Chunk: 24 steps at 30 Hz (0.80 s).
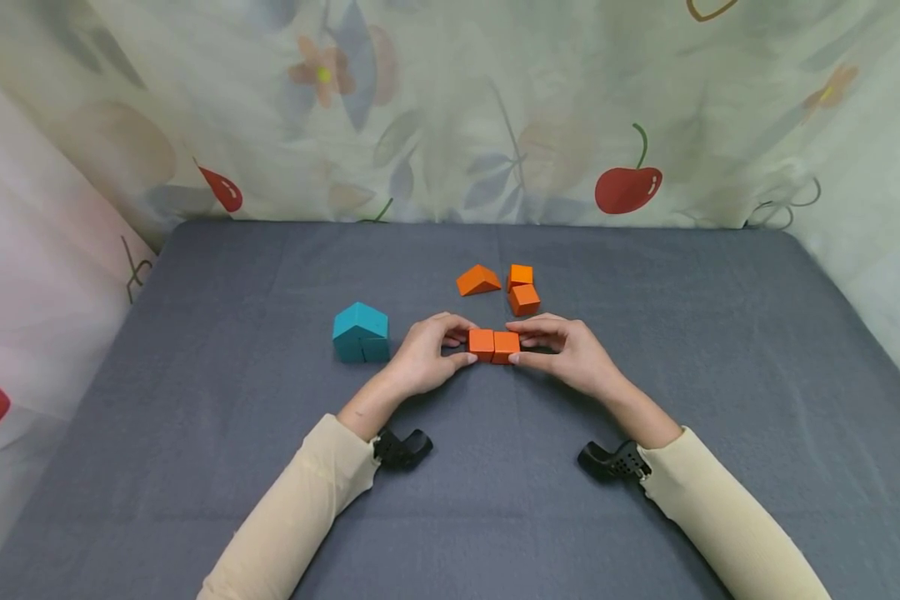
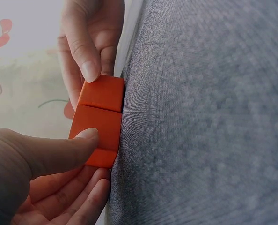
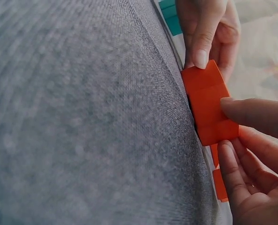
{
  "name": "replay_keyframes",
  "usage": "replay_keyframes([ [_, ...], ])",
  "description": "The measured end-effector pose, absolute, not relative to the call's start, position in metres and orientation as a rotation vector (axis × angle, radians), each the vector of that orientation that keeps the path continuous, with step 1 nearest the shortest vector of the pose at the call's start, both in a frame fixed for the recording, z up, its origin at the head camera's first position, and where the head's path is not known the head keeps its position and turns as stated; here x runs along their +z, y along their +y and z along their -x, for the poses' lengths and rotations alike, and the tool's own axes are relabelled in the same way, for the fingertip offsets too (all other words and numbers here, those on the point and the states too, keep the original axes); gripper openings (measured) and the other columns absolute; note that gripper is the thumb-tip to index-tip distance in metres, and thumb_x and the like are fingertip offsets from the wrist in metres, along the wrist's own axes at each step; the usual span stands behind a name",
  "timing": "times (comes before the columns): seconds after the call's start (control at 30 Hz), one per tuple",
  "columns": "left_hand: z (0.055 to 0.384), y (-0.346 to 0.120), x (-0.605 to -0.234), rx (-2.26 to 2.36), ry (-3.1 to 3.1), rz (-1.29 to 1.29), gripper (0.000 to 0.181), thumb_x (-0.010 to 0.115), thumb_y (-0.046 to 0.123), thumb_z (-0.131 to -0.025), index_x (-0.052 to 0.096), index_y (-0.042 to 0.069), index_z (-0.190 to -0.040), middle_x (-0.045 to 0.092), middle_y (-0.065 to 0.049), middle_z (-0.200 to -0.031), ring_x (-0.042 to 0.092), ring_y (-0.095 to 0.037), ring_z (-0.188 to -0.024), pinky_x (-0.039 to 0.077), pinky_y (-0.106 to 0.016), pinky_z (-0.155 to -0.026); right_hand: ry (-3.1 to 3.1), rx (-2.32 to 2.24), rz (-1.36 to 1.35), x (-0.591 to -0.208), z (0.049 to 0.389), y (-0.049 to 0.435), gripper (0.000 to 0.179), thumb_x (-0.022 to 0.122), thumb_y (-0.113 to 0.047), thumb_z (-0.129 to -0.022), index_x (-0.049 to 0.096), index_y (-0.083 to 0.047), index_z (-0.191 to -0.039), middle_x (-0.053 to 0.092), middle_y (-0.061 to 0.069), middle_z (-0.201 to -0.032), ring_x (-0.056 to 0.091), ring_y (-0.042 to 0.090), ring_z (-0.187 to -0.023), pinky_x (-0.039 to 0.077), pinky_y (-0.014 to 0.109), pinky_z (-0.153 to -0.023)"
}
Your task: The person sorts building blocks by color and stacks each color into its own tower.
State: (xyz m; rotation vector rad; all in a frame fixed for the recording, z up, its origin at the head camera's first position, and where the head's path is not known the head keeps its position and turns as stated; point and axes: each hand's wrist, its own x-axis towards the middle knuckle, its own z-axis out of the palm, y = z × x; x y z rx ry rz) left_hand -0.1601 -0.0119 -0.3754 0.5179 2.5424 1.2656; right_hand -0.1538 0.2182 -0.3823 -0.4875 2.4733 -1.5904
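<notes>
Two orange cube blocks sit side by side, touching, on the grey cloth in the middle of the head view. My left hand [image 1: 427, 354] pinches the left cube [image 1: 482, 343] between thumb and fingers. From the other side, my right hand [image 1: 576, 357] pinches the right cube [image 1: 506, 347] the same way. In the left wrist view the left thumb [image 2: 85, 140] lies on the cube's near face. The right wrist view shows the right thumb [image 3: 251, 110] against the orange block [image 3: 209, 103]; the cubes' far faces are hidden there.
Beyond the hands lie an orange triangular block [image 1: 478, 281] and two more orange cubes, one [image 1: 521, 275] behind the other [image 1: 525, 300]. Left of the left hand stands a teal house-shaped stack [image 1: 361, 333] with a peaked top. A patterned curtain [image 1: 450, 108] borders the grey-covered table [image 1: 270, 267].
</notes>
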Motion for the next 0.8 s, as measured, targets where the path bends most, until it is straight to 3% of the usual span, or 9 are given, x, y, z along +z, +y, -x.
replay_keyframes([
  [0.53, 0.159, -0.012, -0.374, 1.273, 2.540, -0.519, 0.036, 0.068, 0.010, -0.089, 0.060, 0.003, -0.123, 0.059, -0.012, -0.123, 0.059, -0.024, -0.110, 0.050, -0.033, -0.097, 2.477, -1.630, 0.449, -0.381, 0.153, 0.219, 0.043, 0.075, -0.007, -0.082, 0.063, 0.001, -0.123, 0.061, 0.016, -0.121, 0.064, 0.012, -0.097, 0.054, 0.020, -0.087],
  [0.8, 0.160, -0.012, -0.376, 1.271, 2.535, -0.523, 0.036, 0.067, 0.010, -0.090, 0.060, 0.003, -0.124, 0.059, -0.011, -0.123, 0.058, -0.024, -0.110, 0.050, -0.032, -0.097, 2.553, -1.686, 0.370, -0.373, 0.155, 0.223, 0.037, 0.074, -0.011, -0.084, 0.065, 0.000, -0.118, 0.064, 0.018, -0.118, 0.064, 0.006, -0.089, 0.054, 0.017, -0.078],
])
